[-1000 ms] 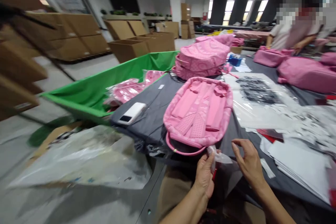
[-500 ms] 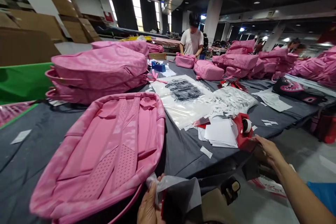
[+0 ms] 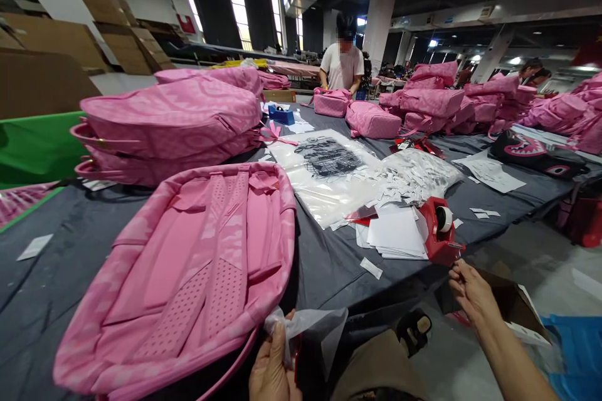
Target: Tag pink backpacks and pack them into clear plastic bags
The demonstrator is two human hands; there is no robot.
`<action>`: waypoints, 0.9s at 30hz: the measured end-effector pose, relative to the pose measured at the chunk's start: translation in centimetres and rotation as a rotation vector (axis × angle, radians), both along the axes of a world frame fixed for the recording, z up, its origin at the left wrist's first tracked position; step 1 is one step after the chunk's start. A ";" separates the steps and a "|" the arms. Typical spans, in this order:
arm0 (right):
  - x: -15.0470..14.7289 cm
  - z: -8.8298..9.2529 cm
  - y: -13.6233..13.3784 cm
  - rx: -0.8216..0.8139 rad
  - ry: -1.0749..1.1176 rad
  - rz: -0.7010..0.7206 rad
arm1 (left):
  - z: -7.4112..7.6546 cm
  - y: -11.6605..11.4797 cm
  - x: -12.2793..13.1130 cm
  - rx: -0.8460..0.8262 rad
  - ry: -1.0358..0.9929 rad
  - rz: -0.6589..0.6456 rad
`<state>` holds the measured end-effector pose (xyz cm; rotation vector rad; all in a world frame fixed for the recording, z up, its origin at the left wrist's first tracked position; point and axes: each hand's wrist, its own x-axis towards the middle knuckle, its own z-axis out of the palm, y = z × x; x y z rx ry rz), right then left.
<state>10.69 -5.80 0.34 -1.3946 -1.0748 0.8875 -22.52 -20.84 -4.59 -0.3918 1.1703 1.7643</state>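
A pink backpack (image 3: 188, 276) lies with its back panel and perforated shoulder straps facing up. At its lower right edge, my left hand (image 3: 273, 360) is closed on a thin, translucent white sheet (image 3: 310, 329); something dark with a red edge hangs beneath it. My right hand (image 3: 473, 291) pinches its thumb and fingers together just below the cutting end of a red tape dispenser (image 3: 439, 238). Whatever is between those fingertips is too small to make out. White cards (image 3: 397, 235) are stacked against the dispenser.
Stacked pink backpacks (image 3: 174, 119) stand behind on the left. Clear plastic bags (image 3: 324, 169), a heap of small white slips (image 3: 414, 175) and a blue tape dispenser (image 3: 281, 114) lie farther back. A co-worker (image 3: 342, 69) handles pink bags across the table. An open carton (image 3: 510, 301) is below right.
My right hand has moved slightly down from the red dispenser's cutting end, which now shows uncovered. My left hand still grips the white sheet, and the view has shifted slightly.
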 end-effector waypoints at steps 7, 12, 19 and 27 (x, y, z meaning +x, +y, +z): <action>-12.9 1.7 -3.1 -0.217 0.246 0.678 | 1.4 0.0 1.2 0.117 0.001 0.051; -22.8 5.2 -3.9 -0.019 -0.195 1.420 | 0.9 0.8 1.4 0.238 0.099 0.098; -28.3 3.1 -2.2 0.445 -0.784 1.495 | 0.3 1.1 2.0 0.329 0.146 0.159; -27.8 2.2 -2.7 0.623 -1.104 1.314 | -0.2 1.0 1.7 0.321 0.151 0.157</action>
